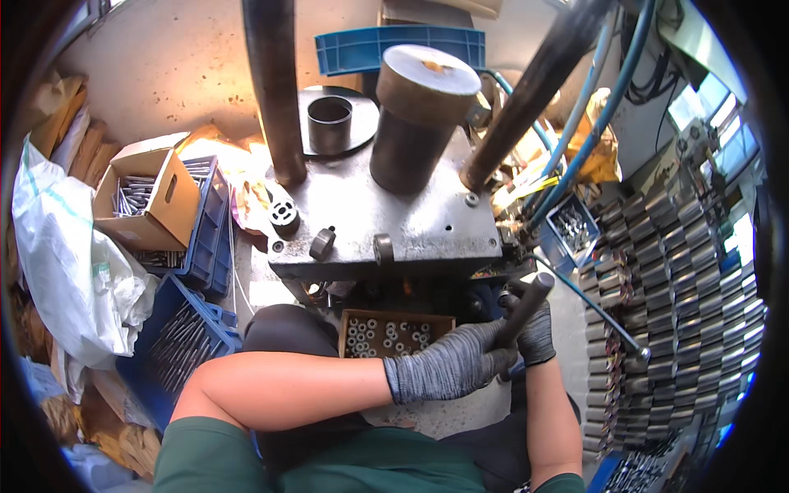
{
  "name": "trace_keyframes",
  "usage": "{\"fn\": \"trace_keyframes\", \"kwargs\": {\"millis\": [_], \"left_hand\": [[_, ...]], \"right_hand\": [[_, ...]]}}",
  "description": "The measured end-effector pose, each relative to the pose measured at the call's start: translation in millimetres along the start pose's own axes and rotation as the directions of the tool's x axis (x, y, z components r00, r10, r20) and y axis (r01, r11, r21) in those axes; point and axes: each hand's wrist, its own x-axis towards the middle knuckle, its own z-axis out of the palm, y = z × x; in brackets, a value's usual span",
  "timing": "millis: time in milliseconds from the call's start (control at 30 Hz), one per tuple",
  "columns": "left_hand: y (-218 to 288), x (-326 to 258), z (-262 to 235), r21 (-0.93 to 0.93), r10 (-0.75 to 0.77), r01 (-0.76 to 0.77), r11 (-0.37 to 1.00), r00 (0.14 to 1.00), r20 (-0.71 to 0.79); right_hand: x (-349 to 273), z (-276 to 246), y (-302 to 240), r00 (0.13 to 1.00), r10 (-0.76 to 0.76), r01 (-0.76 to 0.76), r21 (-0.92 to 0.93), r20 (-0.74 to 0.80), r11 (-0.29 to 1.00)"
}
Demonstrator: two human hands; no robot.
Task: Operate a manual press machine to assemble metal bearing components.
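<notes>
My left hand (450, 359), in a grey knit glove, reaches across to the right with its fingers wrapped round a dark metal rod (524, 308). The rod tilts up and to the right. Just behind it is my right hand (537, 335), gloved alike, partly hidden by the rod. Its fingers curl near a small dark round part (507, 299); what they grip cannot be made out. Left of my hands, a shallow cardboard box (351, 313) holds several small metal rings. Ahead stands a steel press table (394, 218) carrying a thick cylinder (411, 123).
Two steel columns (278, 99) rise from the press table. A short tube (329, 123) and small round parts sit on it. Blue crates (215, 234) and a carton of metal pins (173, 197) stand left. Stacked metal cylinders (666, 304) and hoses (604, 107) are right.
</notes>
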Motion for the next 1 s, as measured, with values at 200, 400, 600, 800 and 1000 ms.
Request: {"fn": "trace_keyframes", "kwargs": {"millis": [200, 400, 600, 800, 1000], "left_hand": [[19, -12, 0, 0.303, 0.188, -0.171, 0.937, 0.982, -0.028], [25, -16, -8, -0.017, 0.344, -0.355, 0.935, 0.916, -0.206], [30, -10, -19, -0.327, 0.173, -0.212, 0.921, 0.974, -0.145], [29, -6, -17, -0.349, 0.120, -0.173, 0.921, 0.978, -0.169], [21, 5, -11, -0.487, -0.063, 0.015, 0.873, 0.995, -0.083]], "right_hand": [[51, 55, -138, 0.881, -0.473, 0.473, -0.079, 0.020, 0.878], [121, 138, -253, 0.256, -0.957, 0.905, -0.383, 0.138, 0.187], [152, 133, -259, 0.263, -0.867, 0.824, -0.566, 0.423, -0.026], [178, 76, -158, 0.658, -0.741, 0.691, -0.501, 0.135, 0.521], [192, 70, -78, 0.865, -0.430, 0.430, -0.824, 0.259, 0.370]]}}
